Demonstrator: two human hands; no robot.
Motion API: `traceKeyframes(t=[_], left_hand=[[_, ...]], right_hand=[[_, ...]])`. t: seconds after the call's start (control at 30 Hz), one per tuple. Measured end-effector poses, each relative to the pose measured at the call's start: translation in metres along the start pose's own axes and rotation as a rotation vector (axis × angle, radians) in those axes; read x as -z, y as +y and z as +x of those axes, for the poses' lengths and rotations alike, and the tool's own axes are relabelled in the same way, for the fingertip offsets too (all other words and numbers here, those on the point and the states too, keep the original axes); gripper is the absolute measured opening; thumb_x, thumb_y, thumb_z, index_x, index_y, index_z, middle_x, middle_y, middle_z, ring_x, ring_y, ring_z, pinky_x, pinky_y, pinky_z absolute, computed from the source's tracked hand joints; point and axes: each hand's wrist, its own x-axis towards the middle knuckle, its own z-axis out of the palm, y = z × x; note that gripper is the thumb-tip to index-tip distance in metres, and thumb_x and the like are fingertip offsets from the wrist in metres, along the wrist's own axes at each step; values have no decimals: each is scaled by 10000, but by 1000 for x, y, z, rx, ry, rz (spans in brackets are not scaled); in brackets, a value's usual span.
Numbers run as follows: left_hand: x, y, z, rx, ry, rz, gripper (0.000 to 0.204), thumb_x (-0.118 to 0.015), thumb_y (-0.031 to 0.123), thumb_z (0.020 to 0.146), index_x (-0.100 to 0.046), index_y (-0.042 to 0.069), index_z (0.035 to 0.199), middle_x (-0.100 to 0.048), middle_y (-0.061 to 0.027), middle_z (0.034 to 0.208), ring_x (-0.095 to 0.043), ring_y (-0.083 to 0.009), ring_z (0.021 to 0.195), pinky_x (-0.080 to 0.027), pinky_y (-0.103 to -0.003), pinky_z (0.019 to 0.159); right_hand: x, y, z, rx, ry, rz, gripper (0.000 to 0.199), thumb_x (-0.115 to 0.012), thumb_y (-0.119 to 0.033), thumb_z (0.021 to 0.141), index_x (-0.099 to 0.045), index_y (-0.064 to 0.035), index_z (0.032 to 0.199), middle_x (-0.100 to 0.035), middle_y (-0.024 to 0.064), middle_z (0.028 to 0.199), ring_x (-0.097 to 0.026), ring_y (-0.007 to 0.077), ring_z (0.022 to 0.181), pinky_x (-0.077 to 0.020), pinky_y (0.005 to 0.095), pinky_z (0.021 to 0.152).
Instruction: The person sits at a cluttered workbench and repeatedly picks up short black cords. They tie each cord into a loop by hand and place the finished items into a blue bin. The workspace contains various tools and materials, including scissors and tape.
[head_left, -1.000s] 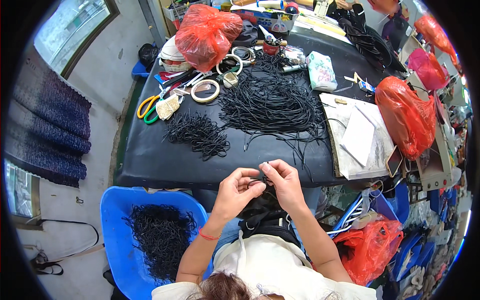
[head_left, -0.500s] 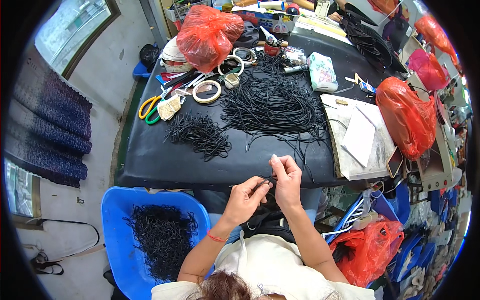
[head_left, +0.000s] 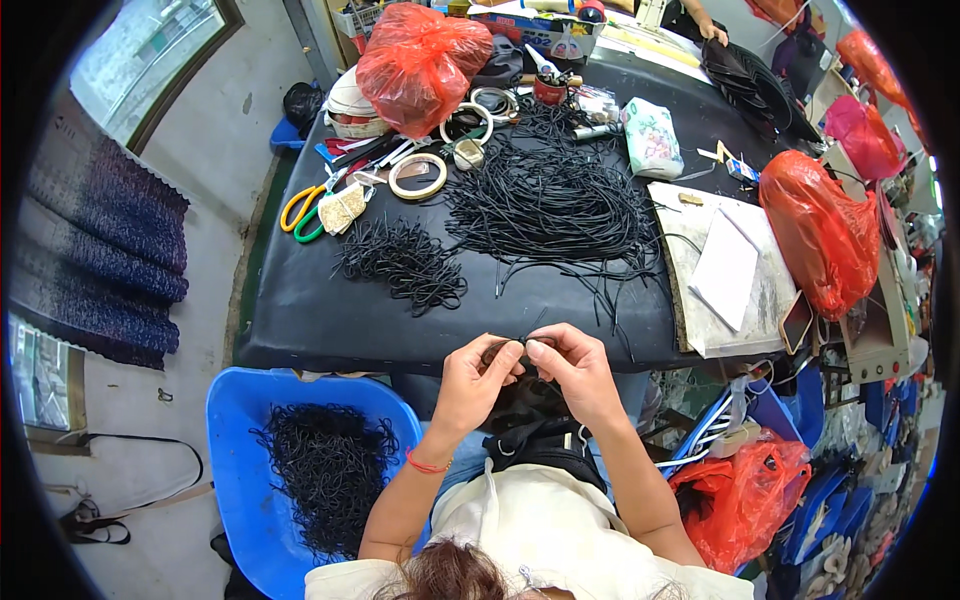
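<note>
Both hands meet in front of the table's near edge, pinching one thin black cord point(head_left: 526, 341) between them. My left hand point(head_left: 478, 372) has thumb and fingers closed on it, and my right hand point(head_left: 577, 368) grips it just beside. A short end of the cord sticks up between the fingertips; whether it is knotted there I cannot tell. Beyond the hands lies a large heap of long black cords point(head_left: 550, 205). To its left sits a smaller pile of tangled black cords point(head_left: 403, 265). More cord loops point(head_left: 325, 470) fill part of a blue tub point(head_left: 235, 440) at my lower left.
Scissors point(head_left: 303, 213), tape rolls point(head_left: 418, 177) and a red bag point(head_left: 420, 65) crowd the table's far left. A pale board point(head_left: 690, 290) with white paper point(head_left: 727, 270) lies right, beside another red bag point(head_left: 820, 230). Another person's hand point(head_left: 714, 33) shows at the far right.
My right hand has come down and turned inward, so both hands' thumbs now meet at the cord. The other person's hand at the far right has shifted onto the black pieces.
</note>
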Motion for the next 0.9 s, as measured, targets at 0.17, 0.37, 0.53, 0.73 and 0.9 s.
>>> traceKeyframes(t=[0.17,0.37,0.53,0.73,0.9], left_hand=[[-5,-4,-2,20,41,-65,219,-570,218,902,-618,8,863,-576,4,679,-490,-29,598,-410,-175,552],[-1,-5,0,64,-12,-126,214,-558,219,908,-613,14,875,-569,13,706,-503,-43,622,-418,-178,580],[-16,2,4,-50,121,-325,192,-551,183,908,-608,13,976,-609,-11,801,-576,-82,741,-480,-221,706],[3,13,6,76,-65,-387,182,-543,144,908,-614,8,1005,-636,-47,826,-579,-81,736,-478,-213,711],[3,14,2,69,-177,-246,159,-524,147,912,-619,20,931,-633,-45,802,-577,-81,696,-477,-221,660]], right_hand=[[3,2,-2,-13,-32,-10,154,-596,-117,858,-622,-3,959,-579,-29,745,-461,25,637,-369,175,556],[14,4,-2,-150,-84,179,157,-578,-51,846,-612,20,981,-566,-13,762,-445,28,645,-364,187,564],[-1,4,-1,-153,-41,345,184,-587,-116,865,-592,9,1000,-557,-22,753,-428,33,615,-351,180,544],[-13,-9,-13,189,225,-27,146,-625,-138,852,-577,-16,916,-577,-2,786,-521,38,692,-417,181,622],[-7,-9,13,298,-40,-207,211,-589,-189,880,-613,-9,987,-582,43,911,-546,78,725,-425,201,610]])
